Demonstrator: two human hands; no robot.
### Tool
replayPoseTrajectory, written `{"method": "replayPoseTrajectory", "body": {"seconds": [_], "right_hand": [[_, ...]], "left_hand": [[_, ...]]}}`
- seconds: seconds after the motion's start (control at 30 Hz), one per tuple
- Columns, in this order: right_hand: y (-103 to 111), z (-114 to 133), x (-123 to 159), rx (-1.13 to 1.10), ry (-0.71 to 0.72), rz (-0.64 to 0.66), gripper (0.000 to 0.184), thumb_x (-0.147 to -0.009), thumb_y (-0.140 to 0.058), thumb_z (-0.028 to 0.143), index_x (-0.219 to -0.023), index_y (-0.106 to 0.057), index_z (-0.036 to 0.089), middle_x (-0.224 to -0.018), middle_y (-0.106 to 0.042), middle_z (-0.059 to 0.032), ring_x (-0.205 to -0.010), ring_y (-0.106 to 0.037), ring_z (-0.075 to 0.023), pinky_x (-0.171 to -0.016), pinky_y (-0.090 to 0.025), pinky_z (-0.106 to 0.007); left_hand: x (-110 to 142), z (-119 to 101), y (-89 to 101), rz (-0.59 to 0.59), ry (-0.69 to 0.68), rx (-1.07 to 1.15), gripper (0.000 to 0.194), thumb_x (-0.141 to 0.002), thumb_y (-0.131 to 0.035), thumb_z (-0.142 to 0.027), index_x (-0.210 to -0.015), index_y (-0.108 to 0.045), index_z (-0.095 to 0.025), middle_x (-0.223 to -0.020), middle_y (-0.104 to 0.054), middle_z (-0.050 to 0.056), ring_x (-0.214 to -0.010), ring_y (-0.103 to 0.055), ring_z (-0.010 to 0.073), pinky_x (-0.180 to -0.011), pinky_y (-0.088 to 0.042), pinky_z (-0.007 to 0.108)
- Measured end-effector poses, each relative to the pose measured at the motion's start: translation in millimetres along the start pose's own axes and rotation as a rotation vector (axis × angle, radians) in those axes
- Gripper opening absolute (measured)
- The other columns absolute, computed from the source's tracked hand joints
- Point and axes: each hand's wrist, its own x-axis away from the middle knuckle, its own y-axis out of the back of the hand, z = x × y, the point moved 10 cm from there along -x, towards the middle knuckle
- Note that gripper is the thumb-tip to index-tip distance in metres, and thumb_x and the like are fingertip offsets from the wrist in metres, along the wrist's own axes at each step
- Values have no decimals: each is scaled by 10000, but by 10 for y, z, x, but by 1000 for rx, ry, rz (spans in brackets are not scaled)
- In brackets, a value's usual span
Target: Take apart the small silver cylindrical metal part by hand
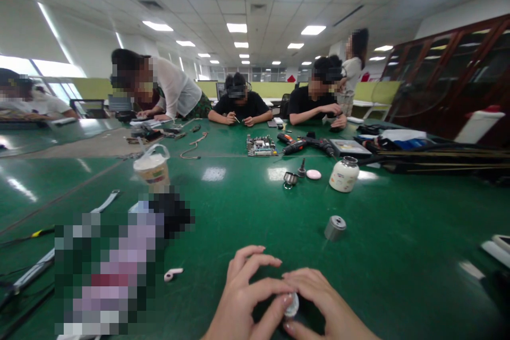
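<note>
Head view: small round piece (pixel 292 307) near, right of centre, between both hands, low over green table (pixel 223 212). Left hand (pixel 245 297): thumb and index finger pinching piece, other fingers spread loose. Right hand (pixel 321 297): fingers curled round piece's far and right sides, firm grip or light touch, cannot tell. Piece looks light, stiff, probably slick; best hold likely by rim, fingertips only. Metal cylinder (pixel 335 228) farther, right; earbud (pixel 172 275) left.
</note>
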Motion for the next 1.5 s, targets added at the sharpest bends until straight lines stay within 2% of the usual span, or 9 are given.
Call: {"method": "replayPoseTrajectory", "body": {"seconds": [0.2, 0.47, 0.6, 0.83, 0.97, 1.03, 1.17, 1.37, 1.5], "right_hand": [[58, -152, 50, -131, -102, -117, 357, -698, -810, 288, -1047, -736, 272, -1128, -688, -104, -1101, -611, -310, -949, -471, -482], [89, -175, 74, -134, -106, -159, 392, -690, -812, 358, -1050, -736, 223, -1114, -687, -164, -1099, -618, -350, -936, -467, -546], [97, -154, 63, -125, -103, -159, 378, -690, -809, 337, -1042, -741, 219, -1108, -687, -171, -1100, -619, -352, -933, -468, -549], [70, -50, 25, -77, -94, -96, 321, -729, -762, 288, -1047, -740, 254, -1102, -692, -121, -1083, -614, -305, -926, -485, -484], [65, -24, 13, -27, -81, -80, 302, -734, -733, 256, -1036, -734, 245, -1063, -701, -102, -1045, -618, -286, -913, -495, -448], [53, -26, 14, -20, -72, -71, 313, -730, -729, 244, -1043, -732, 246, -1071, -701, -101, -1043, -617, -284, -912, -497, -445], [54, -42, 21, -8, -65, -89, 369, -714, -742, 240, -1082, -725, 238, -1127, -688, -124, -1083, -609, -298, -935, -486, -470], [37, -35, 11, 23, -76, -67, 328, -723, -734, 236, -1051, -729, 232, -1096, -693, -110, -1087, -603, -290, -946, -480, -461], [35, -32, 15, 18, -79, -59, 334, -722, -740, 245, -1055, -727, 237, -1074, -698, -101, -1047, -614, -282, -921, -491, -439]], "left_hand": [[60, 11, -2, -96, -3, 64, 458, -803, -662, -163, -1233, -616, -312, -1265, -577, 66, -1228, -424, 287, -1030, -397, 490], [27, 3, 95, -138, 43, -59, 220, -703, -771, -228, -912, -711, -258, -1069, -603, 85, -1095, -493, 307, -925, -457, 504], [24, -8, 88, -119, 33, -69, 183, -716, -770, -226, -889, -739, -278, -1054, -603, 80, -1070, -506, 299, -912, -466, 511], [6, -9, -101, 8, 29, 128, 345, -775, -682, -140, -1065, -717, -324, -1120, -611, 63, -1106, -501, 259, -966, -458, 450], [7, 16, -88, -9, 56, 127, 409, -747, -697, -148, -1122, -685, -313, -1151, -599, 73, -1119, -491, 276, -974, -443, 482], [14, 52, -48, -32, 95, 78, 399, -704, -743, -177, -1086, -692, -279, -1144, -596, 89, -1119, -486, 299, -965, -440, 512], [22, 86, 7, -65, 122, 33, 215, -676, -783, -208, -879, -739, -262, -1110, -604, 85, -1112, -484, 311, -959, -432, 530], [26, 6, -76, -13, 14, 111, 376, -764, -720, -155, -1098, -702, -326, -1144, -609, 63, -1112, -507, 256, -963, -460, 442], [46, 39, -27, -72, 55, 87, 427, -749, -748, -211, -1159, -662, -290, -1117, -626, 75, -1087, -523, 268, -949, -469, 446]]}}
